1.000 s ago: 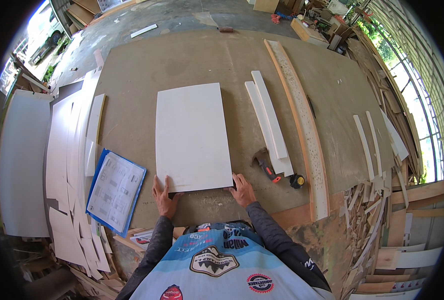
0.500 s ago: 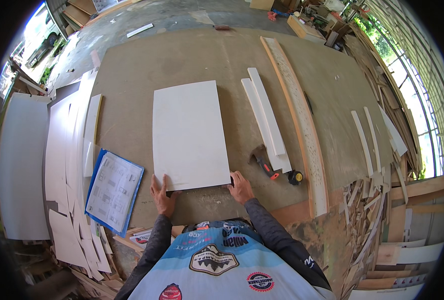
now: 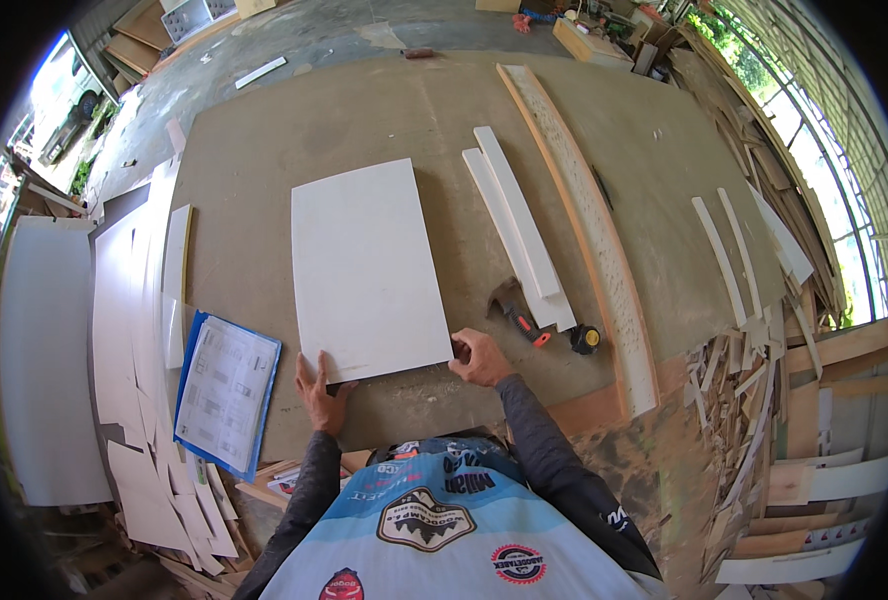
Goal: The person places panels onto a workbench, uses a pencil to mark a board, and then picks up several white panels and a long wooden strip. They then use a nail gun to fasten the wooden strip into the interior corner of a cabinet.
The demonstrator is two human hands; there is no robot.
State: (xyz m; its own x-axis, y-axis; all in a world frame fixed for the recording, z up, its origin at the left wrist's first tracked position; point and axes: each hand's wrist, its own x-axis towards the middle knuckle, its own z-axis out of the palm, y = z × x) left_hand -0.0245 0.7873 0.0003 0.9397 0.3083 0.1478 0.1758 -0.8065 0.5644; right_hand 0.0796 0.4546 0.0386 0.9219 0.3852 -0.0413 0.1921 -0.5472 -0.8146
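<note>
A rectangular white panel (image 3: 369,270) lies in front of me on a broad brown board (image 3: 254,130). My left hand (image 3: 322,397) is at its near left corner, fingers on the top face and thumb at the near edge. At the near right corner, my right hand (image 3: 484,358) has curled fingers against the panel's side edge; some fingertips are hidden. Right of the panel lie a hammer (image 3: 520,312) with a red and black grip, a round black and yellow tape measure (image 3: 585,339) and two narrow white strips (image 3: 517,220), one overlapping the other.
A blue clipboard (image 3: 226,395) with printed drawings lies left. A long wood-edged strip (image 3: 589,240) runs along the right. Two thin white strips (image 3: 721,258) sit farther right, near piled offcuts (image 3: 729,400). White sheets (image 3: 124,330) lean at the left.
My right hand has moved slightly up along the panel's right edge, with its fingers more curled. My left hand stays at its corner. The whole view has shifted a little.
</note>
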